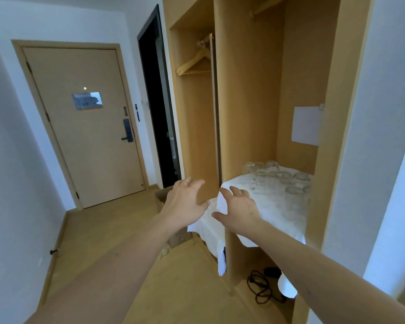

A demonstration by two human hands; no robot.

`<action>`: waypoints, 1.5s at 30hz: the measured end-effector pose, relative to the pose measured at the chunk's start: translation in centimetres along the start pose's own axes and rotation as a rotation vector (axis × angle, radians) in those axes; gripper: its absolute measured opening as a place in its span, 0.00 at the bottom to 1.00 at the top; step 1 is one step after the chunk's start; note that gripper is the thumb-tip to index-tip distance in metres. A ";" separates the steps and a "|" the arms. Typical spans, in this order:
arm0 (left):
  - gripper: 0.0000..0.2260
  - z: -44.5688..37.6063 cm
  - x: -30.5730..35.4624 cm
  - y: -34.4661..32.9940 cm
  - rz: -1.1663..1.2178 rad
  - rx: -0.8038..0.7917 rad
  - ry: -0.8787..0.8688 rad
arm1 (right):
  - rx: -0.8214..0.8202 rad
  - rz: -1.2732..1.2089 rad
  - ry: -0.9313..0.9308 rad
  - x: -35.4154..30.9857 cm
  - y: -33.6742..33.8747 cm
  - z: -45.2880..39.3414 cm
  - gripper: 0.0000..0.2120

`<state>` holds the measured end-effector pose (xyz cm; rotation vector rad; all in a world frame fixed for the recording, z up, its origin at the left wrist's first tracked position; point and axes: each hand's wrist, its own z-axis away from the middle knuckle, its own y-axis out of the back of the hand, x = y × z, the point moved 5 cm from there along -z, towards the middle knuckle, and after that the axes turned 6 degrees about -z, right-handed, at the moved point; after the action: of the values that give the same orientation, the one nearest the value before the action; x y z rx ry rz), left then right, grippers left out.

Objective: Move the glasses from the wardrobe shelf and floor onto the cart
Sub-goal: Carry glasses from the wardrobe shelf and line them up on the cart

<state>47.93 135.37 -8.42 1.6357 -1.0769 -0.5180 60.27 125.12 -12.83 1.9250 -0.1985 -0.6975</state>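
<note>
Bare forearms, two, entering from the bottom corners and reaching forward; nearest items to the lens.

Left hand point(185, 202): fingers spread and relaxed, holding nothing, poised in front of the pale wooden wardrobe divider panel point(243, 90); contact with the panel cannot be told.

Right hand point(240, 210): fingers spread, grasping nothing, hovering at the front corner of the white cloth point(281, 213) that drapes the wardrobe shelf; whether the fingertips touch the cloth cannot be told.

Clear drinking glasses point(274, 176): a close cluster, apparently upturned, standing on the cloth toward the back and right of the shelf, beyond the right hand. One further glass-like object point(165, 250) on the wooden floor beside the brown cardboard box point(173, 230), partly hidden by the left arm.

Cart: not in view.

Black coiled cable point(260, 286): on the compartment floor below the shelf.

Risks, as judged:
- Cloth hangs loose over the shelf edge; a snag or tug at the corner would likely drag the cluster and topple glasses.
- Glasses stand touching or nearly so; lifting one may knock its neighbours.
- Transparent rims are hard to read; a misjudged reach is plausible.
- Floor glass sits near the feet and could be kicked.
</note>
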 end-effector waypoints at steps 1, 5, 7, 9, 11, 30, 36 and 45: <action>0.28 -1.5 0.1 -0.4 0.003 0.002 -0.012 | 0.000 0.004 -0.008 0.7 0.0 -1.1 0.35; 0.28 -7.1 0.8 -2.4 0.019 -0.001 -0.056 | 0.010 0.006 -0.040 3.7 0.0 -5.4 0.36; 0.28 -9.3 1.0 -3.6 0.008 -0.018 -0.083 | 0.004 0.009 -0.060 5.0 -0.1 -7.0 0.37; 0.28 -11.5 1.1 -4.9 0.013 -0.020 -0.095 | 0.003 0.017 -0.081 6.4 -0.4 -8.6 0.37; 0.27 -13.6 1.2 -6.3 0.030 -0.032 -0.089 | -0.003 0.023 -0.109 7.9 -0.8 -10.1 0.38; 0.26 -31.6 2.1 -15.6 0.205 -0.156 -0.443 | 0.070 0.095 -0.472 16.2 -3.7 -20.7 0.36; 0.26 -37.0 1.5 -17.3 0.291 -0.195 -0.523 | 0.116 0.126 -0.569 16.8 -3.9 -24.4 0.37; 0.26 -41.5 1.7 -20.2 0.329 -0.281 -0.657 | 0.163 0.172 -0.730 18.5 -4.7 -26.0 0.36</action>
<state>88.78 156.60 -12.39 1.0246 -1.6302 -0.9704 88.94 139.46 -16.21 1.6970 -0.8835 -1.2720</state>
